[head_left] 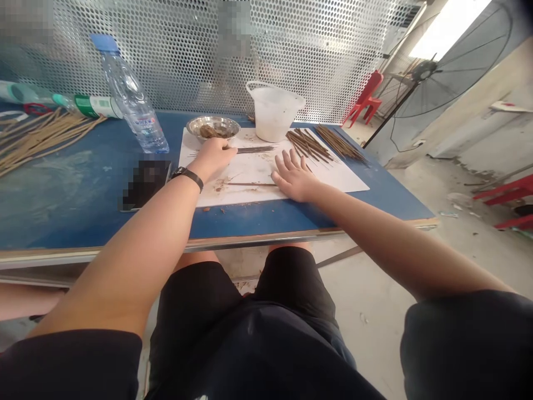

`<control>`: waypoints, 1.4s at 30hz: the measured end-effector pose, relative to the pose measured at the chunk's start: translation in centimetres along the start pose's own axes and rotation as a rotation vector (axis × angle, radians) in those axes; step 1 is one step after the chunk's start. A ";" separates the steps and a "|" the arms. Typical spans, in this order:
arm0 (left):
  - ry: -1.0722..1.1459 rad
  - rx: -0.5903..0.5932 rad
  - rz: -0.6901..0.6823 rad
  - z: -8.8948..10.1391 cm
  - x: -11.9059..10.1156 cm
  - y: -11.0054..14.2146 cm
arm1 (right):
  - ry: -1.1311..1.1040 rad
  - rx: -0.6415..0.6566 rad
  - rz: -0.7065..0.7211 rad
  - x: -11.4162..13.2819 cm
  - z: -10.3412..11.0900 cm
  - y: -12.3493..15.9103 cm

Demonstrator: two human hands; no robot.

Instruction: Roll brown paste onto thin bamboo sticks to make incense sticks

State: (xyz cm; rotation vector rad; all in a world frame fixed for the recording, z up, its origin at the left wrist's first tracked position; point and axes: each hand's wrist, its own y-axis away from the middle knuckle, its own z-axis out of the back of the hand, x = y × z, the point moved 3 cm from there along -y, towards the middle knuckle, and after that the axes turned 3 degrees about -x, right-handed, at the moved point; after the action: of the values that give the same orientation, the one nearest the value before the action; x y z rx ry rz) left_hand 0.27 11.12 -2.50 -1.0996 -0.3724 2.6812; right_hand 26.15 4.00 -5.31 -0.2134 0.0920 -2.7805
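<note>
Single thin stick (250, 184) lies on the near part of the white board (350, 180), right end under the right hand (293, 175). That hand is palm down, fingers spread; pressure can't tell. Stick looks light, probably brittle or easily bent; I'd hold it mid-length, lightly. Left hand (212, 157), farther out, has fingers closed around a few dark sticks (256, 149); fingertips mostly hidden. Beyond: loose stick pile (310, 145), metal bowl (194, 132) with brown stuff (214, 132), white bucket (272, 114), then perforated screen (175, 61).
</note>
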 end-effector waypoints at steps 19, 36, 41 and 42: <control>-0.005 0.032 0.016 -0.1 0.1 -0.1 | 0.012 0.021 -0.038 -0.2 0.1 -1.2; -0.042 0.046 0.010 -0.3 0.3 -0.3 | 0.001 -0.066 -0.048 -1.4 -0.3 -3.7; -0.045 0.064 0.044 0.0 -0.3 0.0 | 0.013 -0.009 0.002 0.0 0.0 0.4; -0.044 0.061 0.051 0.1 -0.5 0.1 | 0.014 0.009 0.014 0.3 0.0 1.2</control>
State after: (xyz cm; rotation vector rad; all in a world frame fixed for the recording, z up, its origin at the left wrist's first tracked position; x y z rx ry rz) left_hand 0.50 10.89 -2.14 -1.0472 -0.2713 2.7455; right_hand 26.24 2.74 -5.33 -0.1898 0.0841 -2.7680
